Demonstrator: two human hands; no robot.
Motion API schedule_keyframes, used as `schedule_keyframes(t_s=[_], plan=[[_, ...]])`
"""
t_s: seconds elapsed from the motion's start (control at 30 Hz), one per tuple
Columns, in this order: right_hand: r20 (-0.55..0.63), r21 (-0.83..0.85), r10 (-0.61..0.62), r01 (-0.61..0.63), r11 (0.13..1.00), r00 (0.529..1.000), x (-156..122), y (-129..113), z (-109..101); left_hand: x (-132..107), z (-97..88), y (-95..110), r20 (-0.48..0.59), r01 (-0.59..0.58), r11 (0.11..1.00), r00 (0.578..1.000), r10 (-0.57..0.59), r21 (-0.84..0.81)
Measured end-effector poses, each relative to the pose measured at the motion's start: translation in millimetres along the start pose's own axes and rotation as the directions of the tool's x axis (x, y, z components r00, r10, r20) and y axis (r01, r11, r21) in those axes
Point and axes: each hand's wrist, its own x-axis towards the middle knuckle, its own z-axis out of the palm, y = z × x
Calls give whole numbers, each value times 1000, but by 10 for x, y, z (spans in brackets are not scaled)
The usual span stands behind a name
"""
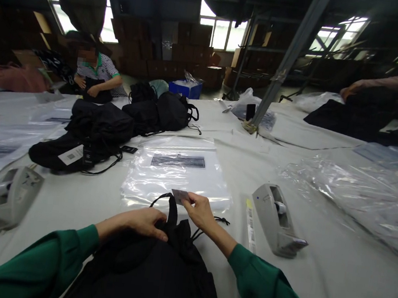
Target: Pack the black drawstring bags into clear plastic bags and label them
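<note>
A black backpack (155, 269) lies on the white table right in front of me, its top loop handle (172, 208) standing up. My left hand (142, 222) rests closed on the top of the bag, at the base of the handle. My right hand (200, 211) pinches a small grey tag (180, 196) just above the handle. Both sleeves are green. A stack of clear plastic bags (178, 170) with a dark printed strip lies just beyond my hands.
Grey tape dispensers stand at the right (277, 219) and the left (12, 196). More black bags (100, 129) are piled at centre-left. Loose plastic sheets (360, 193) cover the right. A person in a striped shirt (97, 76) works at the far left, another person's arm (377, 86) at far right. A metal post (285, 63) rises mid-table.
</note>
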Motion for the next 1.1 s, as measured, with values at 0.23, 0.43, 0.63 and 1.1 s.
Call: schedule_keyframes(t_s=[0.23,0.43,0.63,1.1], plan=[[53,9,24,-24,1000,998,-146,201,23,-6,-19,-62,46,-113,961,991,129,-253],[100,-152,30,-14,988,994,-246,226,80,-42,30,-72,57,-149,873,979,197,-464],[230,-334,54,27,942,972,-408,248,66,-263,76,-43,-41,-181,847,982,186,-500],[187,-36,-154,164,986,970,-398,5,137,-208,53,-6,-22,-188,886,980,198,-424]])
